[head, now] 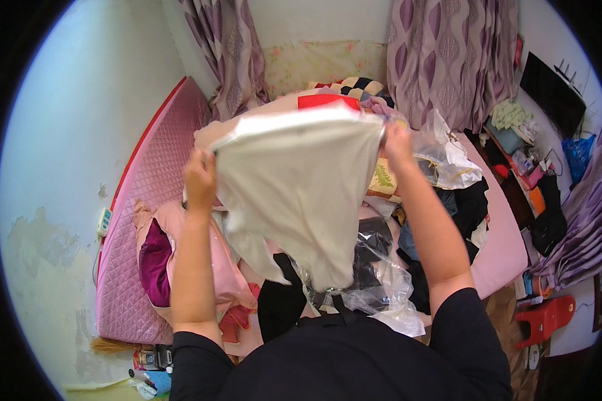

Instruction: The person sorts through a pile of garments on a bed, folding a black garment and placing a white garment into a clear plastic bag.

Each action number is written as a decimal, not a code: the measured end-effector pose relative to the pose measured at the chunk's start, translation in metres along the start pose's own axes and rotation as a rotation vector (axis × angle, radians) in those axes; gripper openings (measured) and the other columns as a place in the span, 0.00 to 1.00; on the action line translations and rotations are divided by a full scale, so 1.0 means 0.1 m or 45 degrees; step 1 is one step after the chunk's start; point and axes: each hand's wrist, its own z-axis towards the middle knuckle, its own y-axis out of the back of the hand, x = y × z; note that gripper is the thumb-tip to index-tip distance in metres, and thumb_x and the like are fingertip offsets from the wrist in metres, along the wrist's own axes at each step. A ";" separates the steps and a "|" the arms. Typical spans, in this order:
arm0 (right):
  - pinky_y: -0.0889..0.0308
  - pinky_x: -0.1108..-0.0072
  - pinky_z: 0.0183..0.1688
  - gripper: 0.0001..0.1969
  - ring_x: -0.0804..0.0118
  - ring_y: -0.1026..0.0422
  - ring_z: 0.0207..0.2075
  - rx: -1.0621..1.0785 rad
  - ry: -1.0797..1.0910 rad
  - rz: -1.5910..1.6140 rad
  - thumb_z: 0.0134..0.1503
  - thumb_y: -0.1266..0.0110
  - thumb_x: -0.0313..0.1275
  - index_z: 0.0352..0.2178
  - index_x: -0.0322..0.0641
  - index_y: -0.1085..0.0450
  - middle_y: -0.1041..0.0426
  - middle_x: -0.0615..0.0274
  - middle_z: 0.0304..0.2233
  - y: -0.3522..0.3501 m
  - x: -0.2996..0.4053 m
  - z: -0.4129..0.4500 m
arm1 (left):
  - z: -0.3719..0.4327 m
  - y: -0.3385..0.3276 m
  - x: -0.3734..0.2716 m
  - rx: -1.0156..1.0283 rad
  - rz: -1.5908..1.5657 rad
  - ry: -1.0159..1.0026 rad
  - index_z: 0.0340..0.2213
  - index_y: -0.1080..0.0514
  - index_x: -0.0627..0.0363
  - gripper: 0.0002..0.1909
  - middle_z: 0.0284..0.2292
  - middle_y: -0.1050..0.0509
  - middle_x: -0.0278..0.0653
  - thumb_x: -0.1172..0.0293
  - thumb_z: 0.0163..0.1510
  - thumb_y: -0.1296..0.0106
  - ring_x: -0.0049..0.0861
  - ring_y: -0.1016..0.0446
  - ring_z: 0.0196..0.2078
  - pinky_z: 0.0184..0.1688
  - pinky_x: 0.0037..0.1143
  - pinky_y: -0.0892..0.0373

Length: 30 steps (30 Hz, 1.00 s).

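Note:
A cream-white cloth garment (296, 185) hangs spread between my two hands, above the bed. My left hand (199, 175) grips its upper left corner. At the upper right corner my right hand (397, 143) holds the fabric, slightly blurred. The garment's lower edge drapes in loose points, and its exact kind cannot be told. Behind and below it, partly hidden, lie clear plastic bags (389, 280) with dark contents and a black cloth (281, 295). A pink pillow or bedding piece (190, 250) with a magenta patch rests left of it, beside my left forearm.
A pink quilted mattress (150, 200) leans along the left wall. Dark clothes (469, 205) and a white plastic bag (446, 155) lie on the bed's right side. Patterned curtains (441, 60) hang behind. A red plastic stool (544, 321) stands at right, near a cluttered shelf (524, 185).

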 end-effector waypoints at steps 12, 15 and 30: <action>0.44 0.73 0.22 0.11 0.56 0.39 0.19 0.088 1.000 -0.554 0.49 0.48 0.29 0.19 0.34 0.39 0.41 0.54 0.16 1.10 0.78 -0.96 | -0.29 1.03 -0.52 0.175 0.109 -0.100 0.18 0.40 0.63 0.12 0.15 0.39 0.47 0.70 0.50 0.54 0.39 0.38 0.17 0.20 0.31 0.43; 0.43 0.72 0.22 0.13 0.54 0.39 0.20 0.281 0.748 -0.654 0.47 0.47 0.30 0.16 0.34 0.39 0.40 0.53 0.16 1.32 0.06 -1.42 | -1.09 0.84 -0.53 0.440 0.059 -0.033 0.18 0.40 0.60 0.12 0.16 0.37 0.47 0.70 0.47 0.50 0.41 0.37 0.19 0.21 0.33 0.41; 0.40 0.70 0.29 0.14 0.53 0.36 0.28 1.145 0.249 -0.839 0.38 0.39 0.32 0.19 0.36 0.37 0.36 0.53 0.20 1.71 -1.36 -3.36 | -3.53 0.67 -0.35 1.275 -0.342 0.466 0.22 0.34 0.64 0.14 0.24 0.32 0.47 0.67 0.37 0.42 0.42 0.33 0.29 0.31 0.31 0.36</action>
